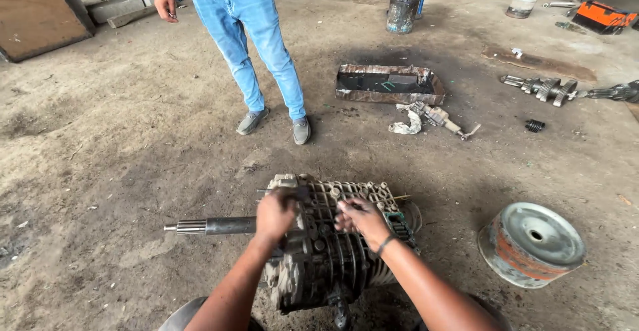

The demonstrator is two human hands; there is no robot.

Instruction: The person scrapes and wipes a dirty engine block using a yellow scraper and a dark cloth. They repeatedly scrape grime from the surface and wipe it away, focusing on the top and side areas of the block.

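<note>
two bare hands work on a ribbed gearbox (333, 238) lying mid-floor: left hand (276, 214) gripping its top beside the shaft (213, 225), right hand (359, 219) half-curled, fingertips on the casing. beyond, a rectangular metal tray (389, 95) holds dark oil; a grimy bucket's (404, 9) contents are hidden.

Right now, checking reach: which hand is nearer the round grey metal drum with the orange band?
Right. The right hand rests on the ribbed gearbox, toward the drum; the left hand sits farther away.

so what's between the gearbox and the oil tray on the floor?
Head view: bare dirt floor between the gearbox and the oil tray; nothing lies there.
</note>
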